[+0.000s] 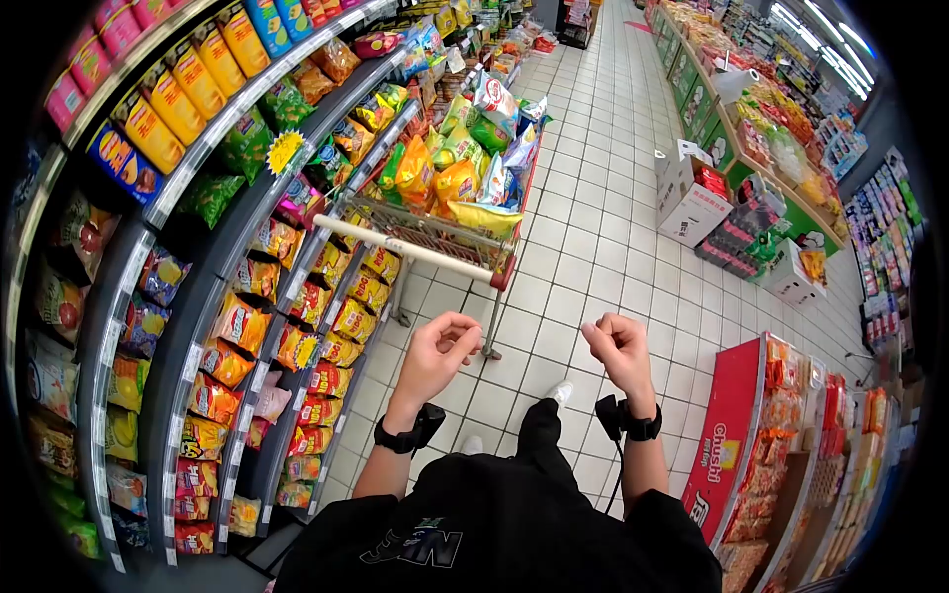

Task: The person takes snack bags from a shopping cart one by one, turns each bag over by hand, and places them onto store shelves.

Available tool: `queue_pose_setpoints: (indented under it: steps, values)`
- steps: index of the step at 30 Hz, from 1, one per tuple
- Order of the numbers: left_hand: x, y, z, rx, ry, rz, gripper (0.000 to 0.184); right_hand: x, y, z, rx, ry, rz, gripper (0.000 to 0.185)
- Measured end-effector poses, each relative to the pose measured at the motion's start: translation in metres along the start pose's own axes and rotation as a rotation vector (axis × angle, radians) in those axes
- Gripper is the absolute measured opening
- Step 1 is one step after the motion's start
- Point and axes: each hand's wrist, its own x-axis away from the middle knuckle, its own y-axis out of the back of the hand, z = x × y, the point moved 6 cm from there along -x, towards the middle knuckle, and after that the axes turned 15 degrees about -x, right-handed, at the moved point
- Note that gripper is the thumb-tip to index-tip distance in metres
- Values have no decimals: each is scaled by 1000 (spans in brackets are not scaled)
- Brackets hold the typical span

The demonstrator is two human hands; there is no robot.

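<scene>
My left hand (447, 348) hovers in front of me with its fingers loosely curled and thumb against them, and nothing shows in it. Across from it, my right hand (621, 348) is closed in a loose fist, thumb towards the left, likewise with nothing visible inside. Both are in the air, apart from each other. Nearest to my left hand is a shopping cart (415, 229), its pale handle bar (405, 247) a short way beyond and touched by neither hand. Bagged snacks (460, 163) in many colours are heaped in the cart. Each wrist wears a black band.
Shelves (188, 341) of snack bags and yellow canisters (178, 97) line the left side, right beside the cart. A red-sided display rack (725, 435) stands close on my right. Farther along are a white carton (692, 193), dark bottle packs (741, 232) and a long produce counter (727, 114).
</scene>
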Motion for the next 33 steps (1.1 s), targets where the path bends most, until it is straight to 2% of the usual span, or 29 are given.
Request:
queue_pose_setpoints:
  steps: [5, 13, 16, 19, 23, 27, 29, 31, 33]
  values:
    - [-73, -52, -17, -49, 10, -46, 15, -68, 74, -5, -72, -2, 14, 45]
    - [-227, -172, -66, -56, -5, 31, 14, -164, 227, 4, -199, 0, -61, 45]
    - [-261, -207, -76, -114, -7, 78, 16, -190, 266, 4, -230, -9, -121, 46]
    - [-286, -215, -73, -155, 24, 105, 18, -217, 285, 0, -247, -14, -88, 46]
    - [-318, -186, -53, -344, 71, -40, 21, -267, 288, -12, -265, -90, -33, 45]
    - [-334, -127, -26, -426, 198, -206, 25, -322, 245, -34, -156, -172, 134, 34]
    - [-330, -87, -7, -566, 264, -312, 25, -346, 212, -67, -106, -237, 253, 29]
    - [-326, -47, 15, -600, 341, -389, 26, -366, 172, -98, 47, -197, 407, 25]
    - [-313, -20, 44, -469, 381, -599, 26, -375, 134, -141, 195, -273, 583, 23]
